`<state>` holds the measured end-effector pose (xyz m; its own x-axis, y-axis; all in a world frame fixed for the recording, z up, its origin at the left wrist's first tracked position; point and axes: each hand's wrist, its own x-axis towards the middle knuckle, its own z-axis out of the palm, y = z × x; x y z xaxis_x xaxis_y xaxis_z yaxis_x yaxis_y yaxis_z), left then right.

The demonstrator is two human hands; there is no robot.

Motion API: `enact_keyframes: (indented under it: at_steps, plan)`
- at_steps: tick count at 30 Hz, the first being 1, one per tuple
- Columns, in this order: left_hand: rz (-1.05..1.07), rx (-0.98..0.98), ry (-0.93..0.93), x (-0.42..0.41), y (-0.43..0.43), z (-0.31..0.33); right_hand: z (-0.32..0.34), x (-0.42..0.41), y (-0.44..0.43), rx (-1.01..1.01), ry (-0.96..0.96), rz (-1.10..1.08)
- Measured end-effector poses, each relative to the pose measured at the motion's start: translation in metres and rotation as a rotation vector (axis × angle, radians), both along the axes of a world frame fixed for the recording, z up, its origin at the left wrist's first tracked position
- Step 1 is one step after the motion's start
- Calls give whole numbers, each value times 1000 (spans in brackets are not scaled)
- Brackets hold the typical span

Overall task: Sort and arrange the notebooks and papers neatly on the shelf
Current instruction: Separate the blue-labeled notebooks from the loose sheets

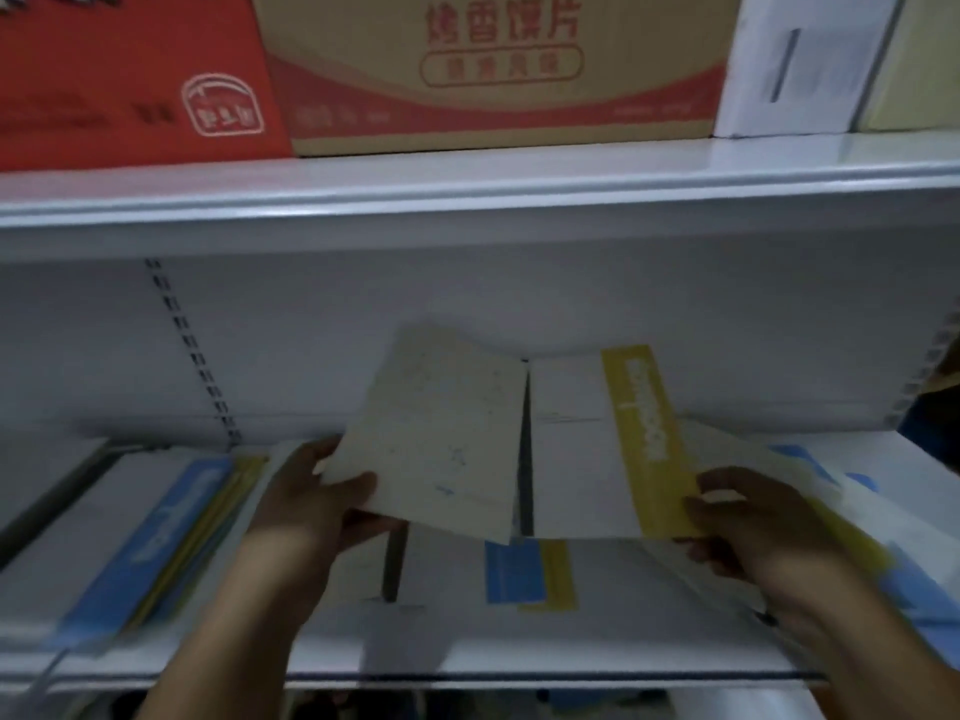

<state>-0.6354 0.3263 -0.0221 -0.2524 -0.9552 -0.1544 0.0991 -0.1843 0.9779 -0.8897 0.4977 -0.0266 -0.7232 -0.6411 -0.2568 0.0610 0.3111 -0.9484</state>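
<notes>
Two hands are at work over the lower shelf (467,652). Fingers (356,486) of the left hand (311,506) pinch the lower left corner of a beige notebook (436,433), thumb on top of the cover and the other fingers curled beneath it. The right hand (753,522) grips the lower right end of a white notebook with a yellow band (576,449), its thumb curled over the band and its remaining fingers tucked under.

Both notebooks are held up off the shelf, tilted with their far edges raised toward the white back wall. They sit side by side, the beige one on the left, with a narrow dark gap between their inner edges; whether they touch there cannot be told.

Below them, lying flat on the shelf, is a white sheet with a blue and yellow block (530,574). To the left lies a stack of notebooks with blue and yellow strips (130,532), angled across the shelf. To the right, under the right wrist, spreads a loose pile of papers with blue and yellow patches (883,543), blurred.

On the upper shelf (467,189) stand a red box (130,80), a brown cardboard box with red print (493,70) just beside it, and a white box (800,59) further right.
</notes>
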Motion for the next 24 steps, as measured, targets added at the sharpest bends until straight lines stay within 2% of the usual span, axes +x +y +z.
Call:
enact_keyframes:
  at_steps: [5,7,9,11,12,14,17,19,21,24]
  plan:
    - [159,93,-132,66,-29,-20,-46,67,-64,-7,-110,177]
    - [184,43,-391,79,-35,-34,-59,79,-74,16,-131,187]
    - [150,-125,-791,82,-37,-43,-62,80,-75,99,26,233]
    - [181,-344,-1071,75,-36,-44,-58,71,-67,290,383,348]
    - [171,-405,-1094,66,-31,-37,-54,65,-62,354,513,361]
    - [105,-466,-1009,37,-16,-20,-49,46,-46,342,582,297]
    - [-148,-488,-825,-18,9,-13,-47,6,-19,237,674,1]
    - [-308,-489,-671,-65,28,-18,-50,-27,5,237,699,-146]
    - [-388,-454,-581,-110,39,-29,-58,-56,27,399,697,-147]
    - [-522,-451,-700,-170,42,-62,-69,-77,51,653,758,-26]
